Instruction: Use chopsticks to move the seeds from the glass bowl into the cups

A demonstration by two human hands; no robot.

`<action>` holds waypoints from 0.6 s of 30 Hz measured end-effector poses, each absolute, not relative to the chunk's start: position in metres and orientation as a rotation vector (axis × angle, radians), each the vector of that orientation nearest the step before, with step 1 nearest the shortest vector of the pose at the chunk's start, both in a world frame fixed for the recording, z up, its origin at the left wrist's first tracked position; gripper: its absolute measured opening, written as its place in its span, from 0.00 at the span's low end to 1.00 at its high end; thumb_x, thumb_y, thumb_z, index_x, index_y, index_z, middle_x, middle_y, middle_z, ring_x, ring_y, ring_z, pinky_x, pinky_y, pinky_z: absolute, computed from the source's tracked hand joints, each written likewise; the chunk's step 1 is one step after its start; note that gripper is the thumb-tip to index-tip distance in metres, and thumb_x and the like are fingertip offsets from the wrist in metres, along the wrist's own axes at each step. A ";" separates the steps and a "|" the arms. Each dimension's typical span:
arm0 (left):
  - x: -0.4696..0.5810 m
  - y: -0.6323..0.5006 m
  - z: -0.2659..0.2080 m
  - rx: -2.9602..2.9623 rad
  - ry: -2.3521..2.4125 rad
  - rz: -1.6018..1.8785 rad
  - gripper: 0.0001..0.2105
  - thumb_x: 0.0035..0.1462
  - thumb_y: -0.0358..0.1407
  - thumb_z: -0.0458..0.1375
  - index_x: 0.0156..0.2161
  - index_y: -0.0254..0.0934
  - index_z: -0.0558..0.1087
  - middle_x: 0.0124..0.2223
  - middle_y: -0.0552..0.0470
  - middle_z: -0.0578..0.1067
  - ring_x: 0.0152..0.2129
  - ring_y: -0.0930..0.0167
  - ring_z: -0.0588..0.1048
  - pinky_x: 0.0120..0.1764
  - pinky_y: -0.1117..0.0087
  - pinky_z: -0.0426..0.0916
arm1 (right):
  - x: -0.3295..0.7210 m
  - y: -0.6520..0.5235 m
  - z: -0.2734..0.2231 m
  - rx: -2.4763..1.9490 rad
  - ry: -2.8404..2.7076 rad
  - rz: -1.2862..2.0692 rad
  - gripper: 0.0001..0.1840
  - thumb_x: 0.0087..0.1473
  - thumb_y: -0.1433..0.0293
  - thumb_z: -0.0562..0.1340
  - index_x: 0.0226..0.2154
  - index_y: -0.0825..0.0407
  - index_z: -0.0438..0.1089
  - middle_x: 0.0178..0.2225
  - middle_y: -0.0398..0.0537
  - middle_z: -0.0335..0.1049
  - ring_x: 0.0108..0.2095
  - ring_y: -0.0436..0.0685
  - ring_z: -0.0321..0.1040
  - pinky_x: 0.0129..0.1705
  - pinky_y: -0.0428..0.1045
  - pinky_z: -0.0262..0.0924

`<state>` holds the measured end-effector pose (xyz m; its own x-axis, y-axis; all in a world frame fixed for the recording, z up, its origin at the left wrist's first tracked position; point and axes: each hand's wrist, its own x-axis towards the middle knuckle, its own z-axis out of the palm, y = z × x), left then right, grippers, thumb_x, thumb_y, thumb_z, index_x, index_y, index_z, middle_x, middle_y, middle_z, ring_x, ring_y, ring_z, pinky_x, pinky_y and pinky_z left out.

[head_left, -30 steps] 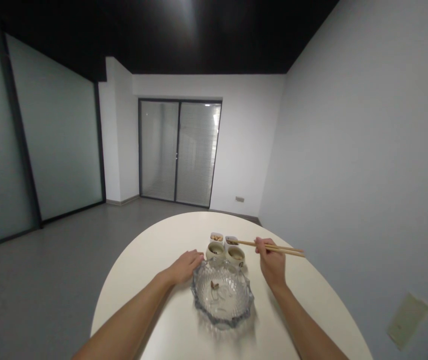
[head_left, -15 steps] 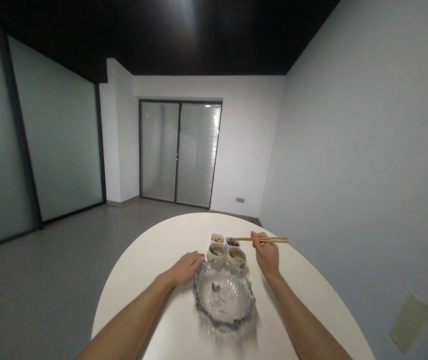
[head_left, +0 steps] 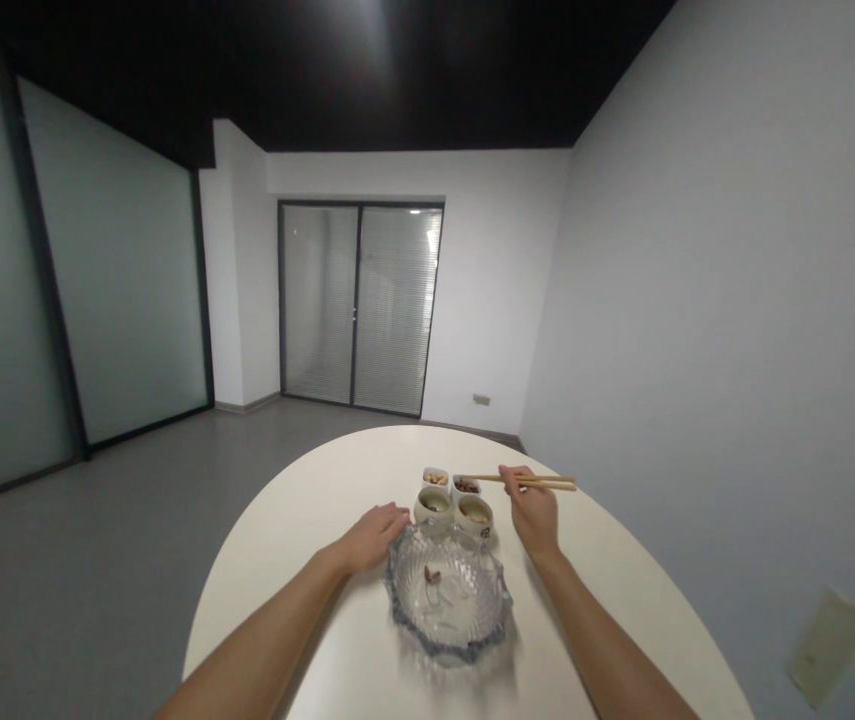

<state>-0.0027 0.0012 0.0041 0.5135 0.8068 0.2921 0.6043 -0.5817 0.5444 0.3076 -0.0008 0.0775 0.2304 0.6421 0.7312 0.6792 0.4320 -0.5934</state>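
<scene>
My right hand [head_left: 534,510] grips a pair of wooden chopsticks [head_left: 547,482], whose tips reach left over a small white dish [head_left: 467,496] of dark brown pieces. Left of it is another small white dish [head_left: 436,480] with pale, nut-like pieces. Closer to me stand two cream-coloured cups, the left cup [head_left: 434,508] and the right cup [head_left: 475,516]; small bits show inside both. In front of them is a clear scalloped glass bowl [head_left: 447,648] with a few brown pieces inside. My left hand [head_left: 374,537] lies flat on the table, fingertips beside the left cup and the bowl's rim.
Everything stands on a round white table [head_left: 262,560]. A white wall [head_left: 697,350] runs along the right, with a pale plate [head_left: 830,648] low on it. Dark-framed glass doors [head_left: 356,310] are at the back, and frosted panels [head_left: 112,270] stand on the left.
Both hands keep almost the same place, and the chopstick tips stay over the dish of dark pieces. The view has shifted very slightly.
</scene>
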 end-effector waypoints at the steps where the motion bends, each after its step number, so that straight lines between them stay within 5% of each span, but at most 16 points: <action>1: -0.002 0.001 0.005 2.385 1.165 0.746 0.28 0.76 0.50 0.37 0.57 0.41 0.77 0.62 0.47 0.77 0.58 0.60 0.70 0.65 0.58 0.59 | 0.308 -0.004 0.079 -1.238 -1.443 -0.016 0.40 0.59 0.31 0.50 0.28 0.47 0.74 0.23 0.47 0.75 0.25 0.60 0.71 0.32 0.51 0.60; 18: 0.003 -0.007 0.012 2.345 1.212 0.738 0.29 0.76 0.51 0.36 0.56 0.41 0.77 0.59 0.46 0.79 0.56 0.59 0.72 0.63 0.58 0.61 | 0.287 -0.066 0.094 -1.044 -1.797 0.626 0.22 0.57 0.50 0.63 0.22 0.48 0.71 0.16 0.42 0.67 0.20 0.55 0.63 0.25 0.48 0.58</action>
<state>0.0026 -0.0066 0.0120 0.4850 0.8319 0.2698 0.6218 -0.5450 0.5625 0.2869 -0.0664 0.0945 -0.2026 0.8611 0.4664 0.3847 0.5079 -0.7707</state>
